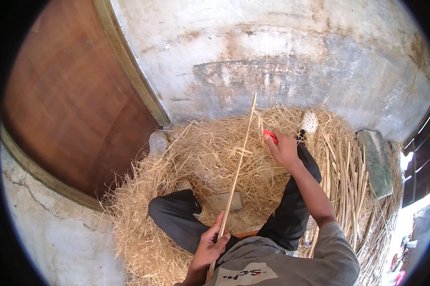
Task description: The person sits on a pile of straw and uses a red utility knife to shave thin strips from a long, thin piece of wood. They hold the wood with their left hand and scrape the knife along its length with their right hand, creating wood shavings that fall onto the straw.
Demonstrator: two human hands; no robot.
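Observation:
My left hand (211,245) is closed around the lower part of a long, thin, pale wooden strip (238,177), perhaps bamboo. The strip slants upward and away from my lap, its far end in front of the wall. Out to the right, my right hand (285,151) grips a red-handled tool (271,136), which looks like a knife. Its blade end is small and hard to make out, close to the right side of the strip's upper part. Pale curled shavings hang near that spot.
A thick heap of shavings (200,148) lies around my bent legs. On the right are a bundle of long strips (346,181) and a grey-green slab (376,164). A stone (158,143) sits by the brown door (81,95). A stained wall (281,57) rises ahead.

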